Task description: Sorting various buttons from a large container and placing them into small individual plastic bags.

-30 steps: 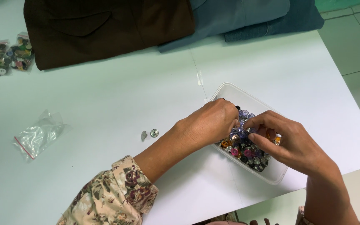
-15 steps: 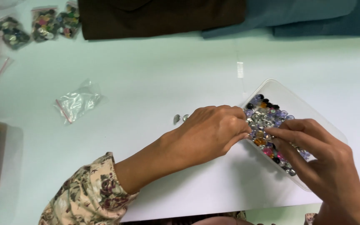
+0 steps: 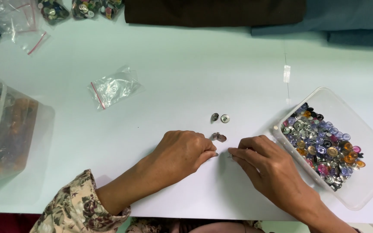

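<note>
My left hand point(image 3: 182, 155) rests on the white table point(image 3: 186, 86) with its fingers curled in. Its fingertips lie beside a small dark metal button point(image 3: 218, 137). My right hand point(image 3: 268, 168) lies to the right of it, fingertips pinched on a tiny silvery button piece point(image 3: 230, 155) against the table. Two more small metal buttons point(image 3: 219, 117) sit side by side a little farther away. A clear plastic box point(image 3: 368, 181) holding several coloured and silver buttons stands just right of my right hand.
An empty clear zip bag point(image 3: 113, 88) lies at the middle left. A clear tub point(image 3: 5, 125) with buttons stands at the left edge. Bagged buttons point(image 3: 52, 8) lie at the far left; dark brown cloth point(image 3: 212, 11) and blue-grey cloth point(image 3: 346, 17) run along the back.
Both hands have come out of the button box and now rest on the table to its left. A third button lies near my left fingertips. The view has shifted left.
</note>
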